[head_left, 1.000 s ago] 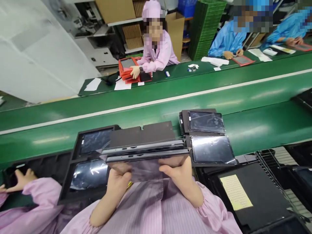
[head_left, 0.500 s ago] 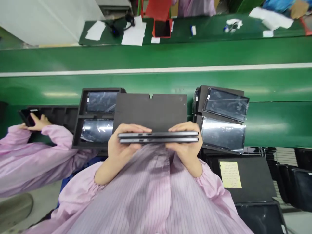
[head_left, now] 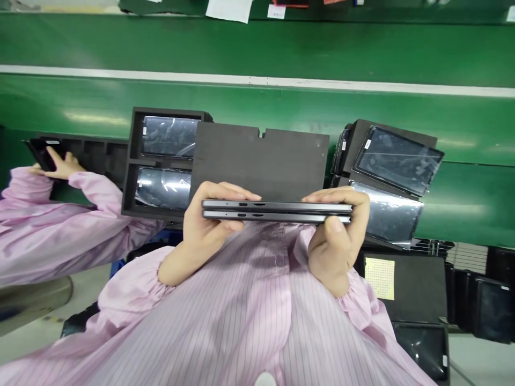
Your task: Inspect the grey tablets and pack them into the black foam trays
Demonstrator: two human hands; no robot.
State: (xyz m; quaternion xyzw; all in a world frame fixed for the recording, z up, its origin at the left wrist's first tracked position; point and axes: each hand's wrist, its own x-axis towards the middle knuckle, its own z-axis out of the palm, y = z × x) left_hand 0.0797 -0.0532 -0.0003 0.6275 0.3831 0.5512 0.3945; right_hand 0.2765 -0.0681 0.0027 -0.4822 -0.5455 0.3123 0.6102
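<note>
Two thin dark tablets [head_left: 277,210] are held together edge-on, one above the other in view, with small slots showing along their near edges. My left hand [head_left: 209,225] grips their left end, fingers over the top and thumb below. At the right end my right hand [head_left: 340,236] wraps round both, its thumb bent against the lower one. Behind them lies a flat black foam board [head_left: 261,155] with a notch in its far edge. To its left, a black foam tray [head_left: 132,161] holds two film-covered tablets [head_left: 171,136].
Stacked black trays on the right bear more tablets [head_left: 398,160], some tilted. A yellow printed sheet [head_left: 379,277] lies on a black board at lower right. At far left a co-worker's hand [head_left: 62,163] touches a dark device. A green bench [head_left: 257,48] runs across behind.
The view has shifted, so the bench things sit higher. The pair of tablets looks slightly larger and nearer. My right thumb has bent up against the lower tablet's edge.
</note>
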